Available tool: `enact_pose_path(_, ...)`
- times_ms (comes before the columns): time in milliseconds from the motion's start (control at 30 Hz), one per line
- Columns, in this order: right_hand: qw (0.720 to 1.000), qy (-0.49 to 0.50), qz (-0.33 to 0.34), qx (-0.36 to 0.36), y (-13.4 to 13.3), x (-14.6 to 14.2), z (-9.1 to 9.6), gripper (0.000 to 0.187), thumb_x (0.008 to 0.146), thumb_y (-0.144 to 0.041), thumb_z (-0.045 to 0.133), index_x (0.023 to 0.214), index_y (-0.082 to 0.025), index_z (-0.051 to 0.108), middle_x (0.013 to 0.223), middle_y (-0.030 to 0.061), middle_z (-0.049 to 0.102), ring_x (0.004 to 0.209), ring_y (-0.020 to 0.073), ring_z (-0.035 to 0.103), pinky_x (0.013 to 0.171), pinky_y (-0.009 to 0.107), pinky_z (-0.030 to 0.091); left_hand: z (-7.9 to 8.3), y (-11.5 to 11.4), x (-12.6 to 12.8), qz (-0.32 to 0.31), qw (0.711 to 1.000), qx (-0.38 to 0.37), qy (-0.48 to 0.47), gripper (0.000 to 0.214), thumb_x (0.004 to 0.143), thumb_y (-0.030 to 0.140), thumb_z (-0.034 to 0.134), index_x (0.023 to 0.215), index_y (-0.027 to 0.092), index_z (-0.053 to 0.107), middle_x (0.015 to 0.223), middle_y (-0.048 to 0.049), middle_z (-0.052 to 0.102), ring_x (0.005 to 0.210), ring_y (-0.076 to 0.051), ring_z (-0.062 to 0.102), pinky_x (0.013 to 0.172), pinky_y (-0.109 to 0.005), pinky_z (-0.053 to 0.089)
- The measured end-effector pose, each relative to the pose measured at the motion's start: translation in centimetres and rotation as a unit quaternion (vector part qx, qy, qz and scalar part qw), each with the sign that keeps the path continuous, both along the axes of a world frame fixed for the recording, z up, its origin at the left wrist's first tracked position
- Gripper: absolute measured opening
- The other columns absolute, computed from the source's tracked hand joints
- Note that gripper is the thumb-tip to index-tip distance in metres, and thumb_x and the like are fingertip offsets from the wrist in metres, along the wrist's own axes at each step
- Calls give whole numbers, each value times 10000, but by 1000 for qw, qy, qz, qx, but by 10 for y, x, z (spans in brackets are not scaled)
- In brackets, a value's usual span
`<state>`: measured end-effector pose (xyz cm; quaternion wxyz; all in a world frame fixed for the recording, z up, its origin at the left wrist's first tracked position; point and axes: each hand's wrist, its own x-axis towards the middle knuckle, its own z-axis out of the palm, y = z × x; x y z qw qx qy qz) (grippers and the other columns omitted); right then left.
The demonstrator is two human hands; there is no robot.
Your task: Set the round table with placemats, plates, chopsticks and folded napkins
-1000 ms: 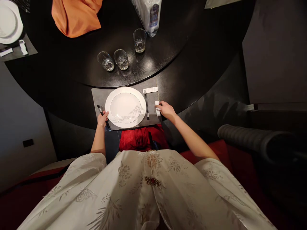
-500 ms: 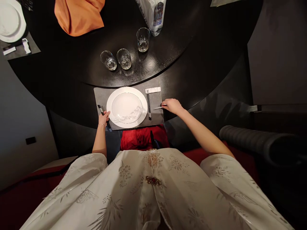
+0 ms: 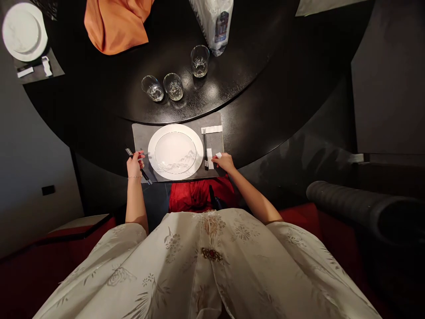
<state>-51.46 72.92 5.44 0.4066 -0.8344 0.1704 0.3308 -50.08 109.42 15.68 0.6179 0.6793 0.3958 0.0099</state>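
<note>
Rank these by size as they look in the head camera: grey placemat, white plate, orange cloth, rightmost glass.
Largest: the grey placemat.
Unsure: the white plate and the orange cloth look similar, and the frame cuts off the cloth, so I won't rank them.
Smallest: the rightmost glass.
</note>
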Motion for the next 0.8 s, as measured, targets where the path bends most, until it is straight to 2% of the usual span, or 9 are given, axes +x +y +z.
enact_pose_path(67,999,-34,31,-24,-7,3,5,178,704,-330,663,735,-155,677,488,-21,556,496,89,522,557,188,365,24,-33,12,-36,993,-110,-16,232,805,305,547,869,94,619,619,27,515,374,6,257,334,-134,175)
enact_pose_path(167,998,-60,33,-12,-20,6,23,239,721,-392,642,742,-157,679,528,3,593,539,109,540,565,200,372,52,-105,31,-96,958,-269,3,185,846,263,541,871,96,616,584,30,478,392,-1,293,339,-109,208)
enact_pose_path(267,988,-42,-11,147,-43,8,58,342,798,-446,532,803,-144,691,590,25,634,519,99,526,516,192,371,65,-192,48,-165,913,-370,34,187,887,257,508,874,106,617,595,13,500,425,-12,357,366,-103,271)
enact_pose_path(333,960,-23,-22,278,-67,6,85,422,823,-493,473,900,-140,691,631,27,655,459,82,481,453,190,344,67,-252,55,-193,894,-402,36,195,901,270,494,873,120,616,643,-5,552,447,-16,392,393,-108,311)
enact_pose_path(367,946,-18,-18,323,-83,5,97,444,820,-509,472,943,-140,685,634,22,659,432,75,455,429,190,328,66,-281,58,-200,888,-413,28,196,905,274,490,872,128,615,665,-10,573,456,-17,406,407,-111,328)
enact_pose_path(433,931,-15,-8,364,-121,0,115,445,790,-507,522,988,-137,670,630,15,663,401,68,428,409,192,316,64,-338,63,-206,881,-426,-3,198,911,280,480,870,139,613,681,-8,592,473,-19,437,441,-116,362)
enact_pose_path(567,938,-45,-50,339,-221,-10,129,425,757,-465,574,1002,-124,642,714,39,695,442,87,503,422,198,346,61,-446,69,-225,880,-417,-38,232,923,313,457,916,151,622,702,-6,622,519,-32,514,529,-134,432)
enact_pose_path(700,960,-156,-89,217,-334,-14,141,338,774,-430,571,913,-139,672,683,36,690,580,126,616,574,211,451,66,-542,75,-246,883,-398,-41,334,940,377,397,1084,164,611,912,-55,685,723,-80,632,735,-190,495)
enact_pose_path(800,965,-189,-99,153,-405,-7,156,310,792,-423,561,888,-155,682,754,32,707,545,117,618,589,219,465,73,-599,85,-249,882,-397,-56,363,946,383,379,1157,174,586,1055,-75,671,886,-116,648,882,-244,474)
